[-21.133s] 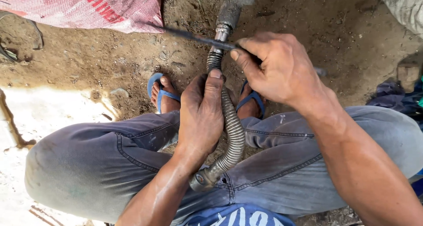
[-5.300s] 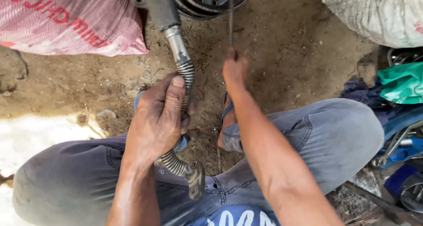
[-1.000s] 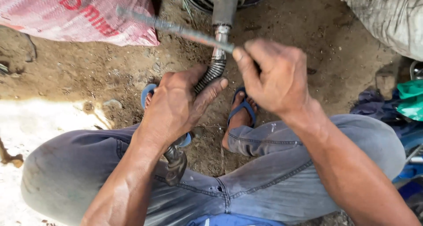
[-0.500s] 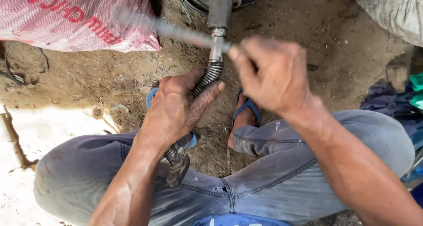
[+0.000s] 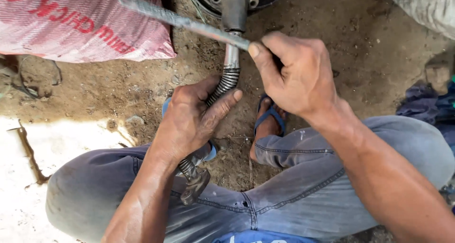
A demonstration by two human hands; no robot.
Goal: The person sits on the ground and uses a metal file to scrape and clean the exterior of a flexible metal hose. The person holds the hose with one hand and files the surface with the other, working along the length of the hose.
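Since half a second before, the metal rod (image 5: 185, 22) had lifted a little and its far end had swung up across the red sack (image 5: 80, 22), while the hose stayed gripped in the same place. The fingers (image 5: 265, 58) of the right hand (image 5: 296, 74) were closed tight around the near end of the rod, thumb pressed along it, so that the rod slanted up and to the left, passing in front of the hose's straight metal end. The fingers (image 5: 222, 103) of the left hand (image 5: 192, 122) were wrapped around the ribbed metal hose (image 5: 227, 79), thumb laid along its curve. That hose ran from a dark round machine part (image 5: 234, 3) at the top edge, down through the left hand, and ended in a dark fitting (image 5: 194, 188) just above the person's lap. Grey trousers (image 5: 284, 195) covered both bent knees, and a foot in a blue sandal (image 5: 269, 119) rested on the dirt ground (image 5: 374, 48) between them. A pale sack (image 5: 422, 6) lay at the upper right, and blue cloth (image 5: 426, 103) at the right edge.
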